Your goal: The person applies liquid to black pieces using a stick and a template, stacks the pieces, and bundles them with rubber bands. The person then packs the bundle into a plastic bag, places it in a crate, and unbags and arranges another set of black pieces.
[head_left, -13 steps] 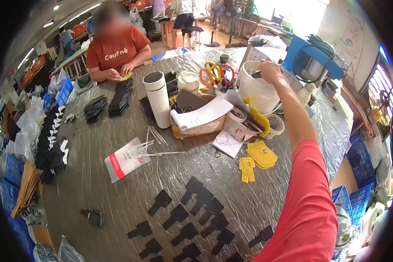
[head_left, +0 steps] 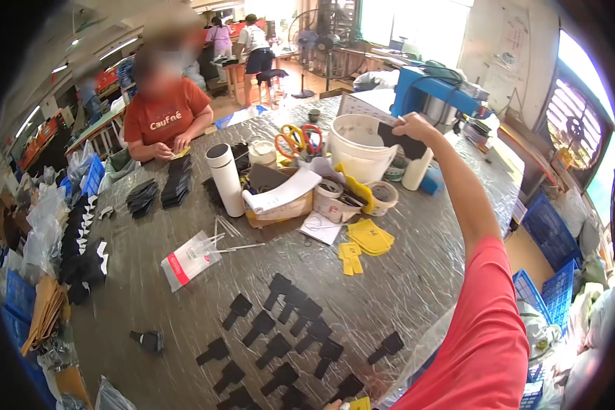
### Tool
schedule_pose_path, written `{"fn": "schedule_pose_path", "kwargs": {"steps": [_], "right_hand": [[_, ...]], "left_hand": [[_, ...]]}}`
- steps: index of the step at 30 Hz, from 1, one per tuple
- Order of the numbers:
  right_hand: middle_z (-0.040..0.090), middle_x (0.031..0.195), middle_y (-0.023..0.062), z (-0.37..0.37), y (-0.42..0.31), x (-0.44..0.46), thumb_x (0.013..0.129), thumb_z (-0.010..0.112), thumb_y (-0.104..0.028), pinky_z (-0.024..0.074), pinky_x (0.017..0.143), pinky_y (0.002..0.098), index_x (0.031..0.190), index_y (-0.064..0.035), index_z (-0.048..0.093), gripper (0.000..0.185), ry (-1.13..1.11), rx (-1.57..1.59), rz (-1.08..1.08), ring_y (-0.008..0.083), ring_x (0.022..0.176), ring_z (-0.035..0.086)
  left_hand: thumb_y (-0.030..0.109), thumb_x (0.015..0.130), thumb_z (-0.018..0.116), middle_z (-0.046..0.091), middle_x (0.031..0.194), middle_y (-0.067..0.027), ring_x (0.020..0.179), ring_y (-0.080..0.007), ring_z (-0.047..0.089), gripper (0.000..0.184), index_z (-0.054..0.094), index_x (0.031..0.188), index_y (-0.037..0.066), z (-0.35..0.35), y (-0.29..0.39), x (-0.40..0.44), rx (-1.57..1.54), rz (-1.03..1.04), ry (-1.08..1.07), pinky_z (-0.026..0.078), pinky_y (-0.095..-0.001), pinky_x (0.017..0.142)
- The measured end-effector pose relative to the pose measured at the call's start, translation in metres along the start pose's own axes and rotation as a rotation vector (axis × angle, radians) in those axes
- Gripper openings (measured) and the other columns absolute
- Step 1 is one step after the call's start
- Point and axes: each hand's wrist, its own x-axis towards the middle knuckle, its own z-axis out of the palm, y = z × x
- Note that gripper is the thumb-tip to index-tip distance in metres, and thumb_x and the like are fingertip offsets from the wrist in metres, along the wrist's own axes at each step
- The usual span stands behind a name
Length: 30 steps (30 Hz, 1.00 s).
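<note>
My right hand [head_left: 415, 128] is closed on a black flat piece [head_left: 404, 144], at the right rim of a white bucket [head_left: 359, 156]. Just beyond the bucket stands a white bottle [head_left: 417, 171]. Only the fingertips of my left hand [head_left: 333, 405] show at the bottom edge, beside a yellow piece [head_left: 359, 404]; their grip is hidden. Several black T-shaped pieces [head_left: 275, 350] lie spread over the near part of the table [head_left: 150, 280]. Yellow templates [head_left: 370, 236] lie farther back.
Mid-table stand a white tumbler [head_left: 225, 181], a box of papers [head_left: 280, 212] and scissors [head_left: 301, 140]. A plastic packet [head_left: 188, 261] lies to the left. Across the table sits a person in a red shirt [head_left: 167, 113]. A blue machine [head_left: 430, 92] stands at the back right.
My right hand has come up out of the bucket to its right rim, with the black piece now plainly visible. Fingertips and a yellow piece have appeared at the bottom. The view has shifted.
</note>
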Motion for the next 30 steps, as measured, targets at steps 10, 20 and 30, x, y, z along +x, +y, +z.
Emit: {"fn": "schedule_pose_path", "kwargs": {"steps": [10,20,30], "right_hand": [[0.066,0.106,0.0023,-0.03,0.048,-0.271,0.088,0.068,-0.029,0.0455,0.077,0.0293,0.12,-0.0055,0.066,0.04,-0.406,0.524,0.227,0.0112,0.093,0.057],[0.063,0.094,-0.0031,-0.003,0.03,-0.401,0.093,0.063,-0.019,0.0432,0.065,0.0163,0.119,-0.0123,0.056,0.028,-0.381,0.994,0.213,0.0044,0.081,0.057],[0.06,0.089,0.005,0.097,-0.012,-0.476,0.082,0.063,-0.014,0.045,0.072,0.0247,0.106,-0.0031,0.054,0.027,-0.662,1.199,0.416,0.0119,0.083,0.058]], "left_hand": [[-0.005,0.086,0.05,0.059,0.114,-0.0215,0.094,-0.0347,0.061,0.029,0.06,0.113,-0.004,-0.062,0.023,0.045,-0.241,-0.024,-0.004,0.052,-0.0405,0.078],[-0.004,0.095,0.047,0.056,0.088,-0.0103,0.073,-0.0166,0.058,0.013,0.057,0.104,-0.002,-0.086,0.032,0.048,-0.636,-0.544,-0.007,0.047,-0.0283,0.067],[-0.006,0.095,0.051,0.058,0.101,-0.0083,0.095,-0.0188,0.064,0.017,0.049,0.11,0.001,-0.121,0.054,0.029,-1.217,-0.905,0.071,0.049,-0.031,0.088]]}}
